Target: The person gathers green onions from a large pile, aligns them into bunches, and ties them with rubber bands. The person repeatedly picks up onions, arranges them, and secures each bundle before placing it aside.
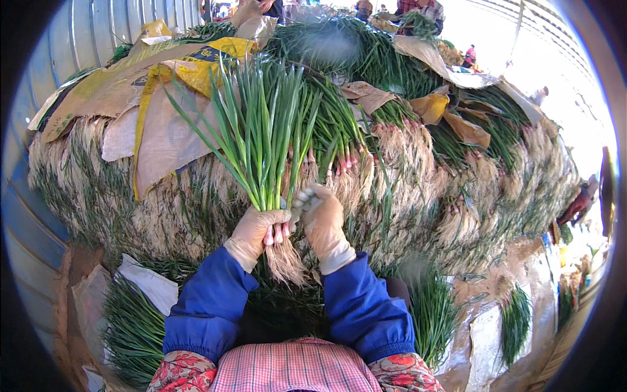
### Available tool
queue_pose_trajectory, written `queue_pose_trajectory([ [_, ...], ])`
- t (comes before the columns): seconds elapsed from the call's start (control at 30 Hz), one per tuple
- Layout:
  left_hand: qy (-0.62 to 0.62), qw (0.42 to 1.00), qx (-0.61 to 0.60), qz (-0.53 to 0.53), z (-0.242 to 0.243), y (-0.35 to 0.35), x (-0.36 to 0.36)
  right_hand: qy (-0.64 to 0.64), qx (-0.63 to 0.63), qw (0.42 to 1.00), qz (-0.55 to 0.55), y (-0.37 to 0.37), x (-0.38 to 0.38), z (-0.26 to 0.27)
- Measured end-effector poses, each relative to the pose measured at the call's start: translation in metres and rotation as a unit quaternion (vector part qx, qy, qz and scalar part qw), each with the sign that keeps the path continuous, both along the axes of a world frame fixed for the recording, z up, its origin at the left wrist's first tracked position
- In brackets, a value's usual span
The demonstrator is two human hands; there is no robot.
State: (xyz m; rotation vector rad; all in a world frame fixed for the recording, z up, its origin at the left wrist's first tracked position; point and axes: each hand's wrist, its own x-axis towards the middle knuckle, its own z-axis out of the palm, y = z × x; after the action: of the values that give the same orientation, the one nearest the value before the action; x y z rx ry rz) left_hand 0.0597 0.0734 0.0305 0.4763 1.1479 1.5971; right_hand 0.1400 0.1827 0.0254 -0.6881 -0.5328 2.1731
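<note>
My left hand (258,230), in a pale glove, grips a bunch of green onions (267,142) just above its pinkish white bulbs. The leaves point up and away from me, and the pale stringy roots (285,262) hang down towards my lap. Close beside the bulbs, on the right, is my gloved right hand (323,220) with its fingers bent inward. Its fingertips look wet, greyish and blurred, so whether they pinch anything cannot be made out. Right behind the bunch, more green onions (345,147) lie with their bulbs and roots facing me.
A large heap of green onions (235,215) rises ahead, partly covered by woven sacks (181,125). More onions lie at lower left (134,328) and lower right (431,313). A small bunch (514,323) rests on sheeting at right. Corrugated metal wall (93,34) stands left; people (421,12) are beyond the heap.
</note>
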Motion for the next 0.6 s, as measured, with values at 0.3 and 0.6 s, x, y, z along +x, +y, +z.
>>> queue_pose_trajectory([
  [0.3,0.052,0.999,-0.007,-0.005,-0.019,0.004,0.0,-0.479,0.547,0.685,0.045,0.024,0.01,0.014],
  [0.6,0.093,0.995,-0.027,-0.03,-0.008,0.004,0.002,0.01,0.174,0.984,0.031,-0.003,0.02,0.004],
])
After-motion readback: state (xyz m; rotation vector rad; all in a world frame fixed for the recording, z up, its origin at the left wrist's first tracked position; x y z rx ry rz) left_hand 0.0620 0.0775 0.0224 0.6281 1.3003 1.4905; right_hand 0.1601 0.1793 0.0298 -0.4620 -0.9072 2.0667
